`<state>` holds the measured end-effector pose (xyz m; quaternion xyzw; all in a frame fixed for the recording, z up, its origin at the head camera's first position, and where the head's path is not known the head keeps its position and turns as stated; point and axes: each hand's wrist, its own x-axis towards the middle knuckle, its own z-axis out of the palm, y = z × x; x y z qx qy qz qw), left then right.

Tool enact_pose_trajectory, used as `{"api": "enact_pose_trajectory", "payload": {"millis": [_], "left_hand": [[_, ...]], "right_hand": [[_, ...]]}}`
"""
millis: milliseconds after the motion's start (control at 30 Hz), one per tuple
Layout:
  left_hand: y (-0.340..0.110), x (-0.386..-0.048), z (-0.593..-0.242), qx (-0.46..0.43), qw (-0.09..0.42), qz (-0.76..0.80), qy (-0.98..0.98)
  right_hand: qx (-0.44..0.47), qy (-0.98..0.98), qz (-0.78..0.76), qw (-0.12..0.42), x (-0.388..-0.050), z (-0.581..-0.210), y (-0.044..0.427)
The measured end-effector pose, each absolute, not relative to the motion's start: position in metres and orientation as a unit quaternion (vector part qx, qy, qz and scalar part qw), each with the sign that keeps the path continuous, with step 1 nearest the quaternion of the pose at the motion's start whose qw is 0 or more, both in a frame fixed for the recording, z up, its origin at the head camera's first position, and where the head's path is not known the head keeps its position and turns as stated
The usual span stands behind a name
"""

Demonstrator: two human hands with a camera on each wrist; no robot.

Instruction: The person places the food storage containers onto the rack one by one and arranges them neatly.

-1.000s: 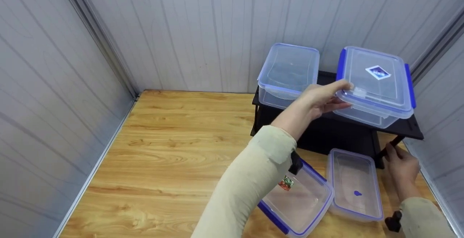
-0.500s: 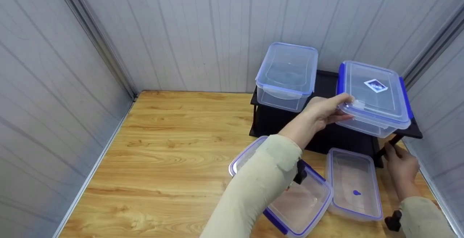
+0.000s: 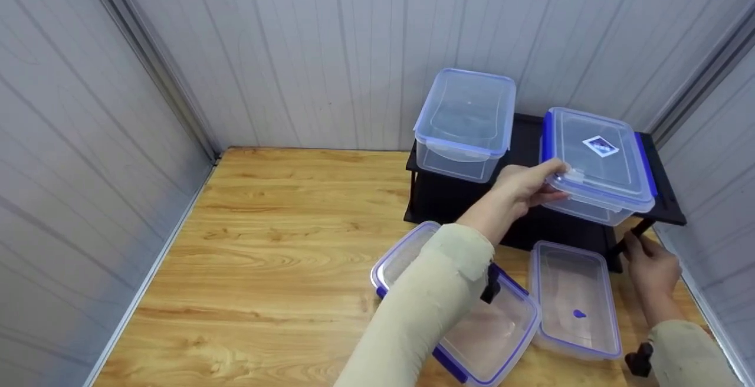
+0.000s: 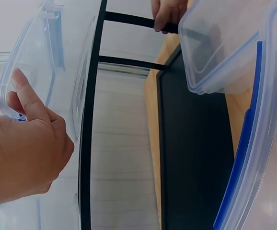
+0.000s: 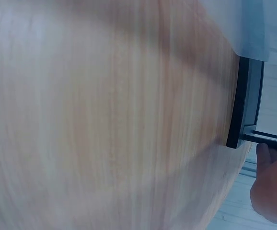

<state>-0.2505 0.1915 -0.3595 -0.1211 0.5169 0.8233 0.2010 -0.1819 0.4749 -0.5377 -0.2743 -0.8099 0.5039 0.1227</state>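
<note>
My left hand (image 3: 525, 189) pinches the near left corner of a lidded clear box (image 3: 601, 160) with blue side clips and a diamond sticker, at the right part of the black rack's top shelf (image 3: 525, 139). In the left wrist view, the left hand (image 4: 33, 139) has its thumb and fingers at the box's rim. At the rack's front right leg, my right hand (image 3: 653, 266) grips the black post; the right wrist view also shows the right hand (image 5: 275, 184) at that post (image 5: 268, 140). Whether the box's underside touches the shelf cannot be told.
Another lidded box (image 3: 466, 121) stands on the top shelf's left part. On the wooden floor (image 3: 265, 257), before the rack, lie a blue-clipped container (image 3: 495, 334), partly under my left forearm, and a clear container (image 3: 575, 298). Panelled walls (image 3: 295, 51) rise behind and at both sides.
My left hand has lowered the sticker box toward the top shelf and shifted it slightly left. My right hand has stayed at the rack's post.
</note>
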Motion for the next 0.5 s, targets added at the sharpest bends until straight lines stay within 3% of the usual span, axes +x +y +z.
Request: {"api": "enact_pose_trajectory", "payload": {"millis": [500], "left_hand": [[0.205, -0.252, -0.357, -0.167, 0.138, 0.844, 0.491]], "right_hand": [[-0.268, -0.806, 0.513, 0.128, -0.176, -0.537, 0.476]]}}
